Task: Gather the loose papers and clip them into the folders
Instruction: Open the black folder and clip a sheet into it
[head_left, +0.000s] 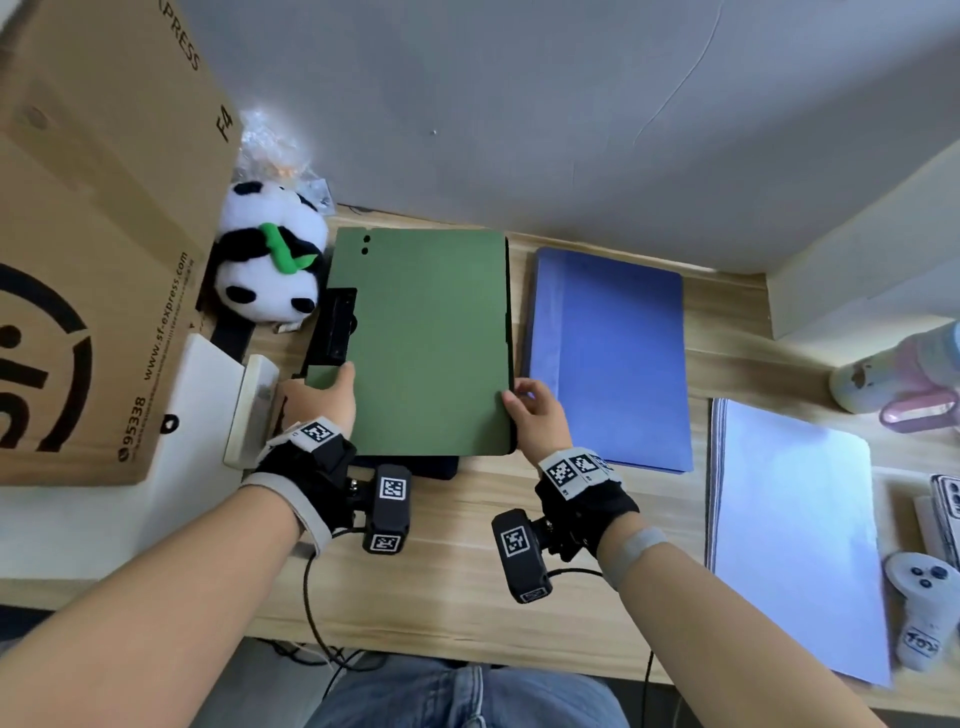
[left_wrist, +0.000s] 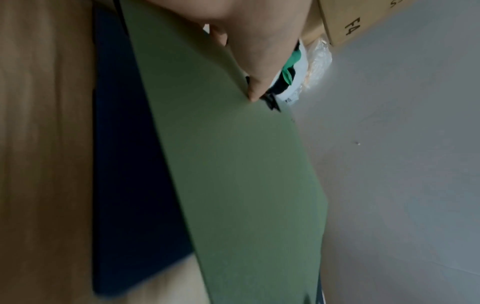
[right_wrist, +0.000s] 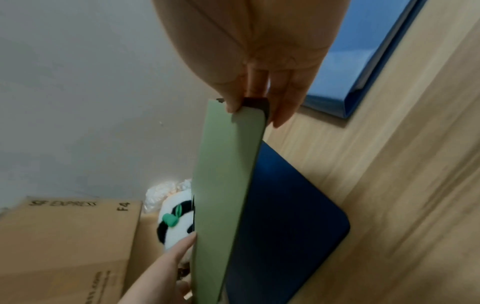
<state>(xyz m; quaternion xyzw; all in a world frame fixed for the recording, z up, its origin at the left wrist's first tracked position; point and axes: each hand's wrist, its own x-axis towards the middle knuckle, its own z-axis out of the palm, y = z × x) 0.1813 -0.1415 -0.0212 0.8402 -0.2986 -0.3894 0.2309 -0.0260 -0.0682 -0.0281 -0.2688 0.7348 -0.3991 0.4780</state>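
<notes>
A green folder (head_left: 431, 338) with a black clip (head_left: 335, 327) on its left edge is held tilted above a dark navy folder (head_left: 436, 466) on the wooden desk. My left hand (head_left: 332, 387) grips its left edge just below the clip, thumb on top. My right hand (head_left: 522, 397) pinches the right edge near the front corner. The wrist views show the green folder (left_wrist: 233, 164) (right_wrist: 223, 185) lifted off the navy folder (left_wrist: 135, 164) (right_wrist: 285, 216). A blue folder (head_left: 613, 358) lies shut to the right. A stack of loose white papers (head_left: 795, 530) lies further right.
A large cardboard box (head_left: 93, 234) and a panda plush (head_left: 270, 260) crowd the left side. A pale block (head_left: 254, 410) stands by my left hand. A pastel bottle (head_left: 898, 374), a phone (head_left: 945, 499) and a white controller (head_left: 919, 608) sit at the right edge.
</notes>
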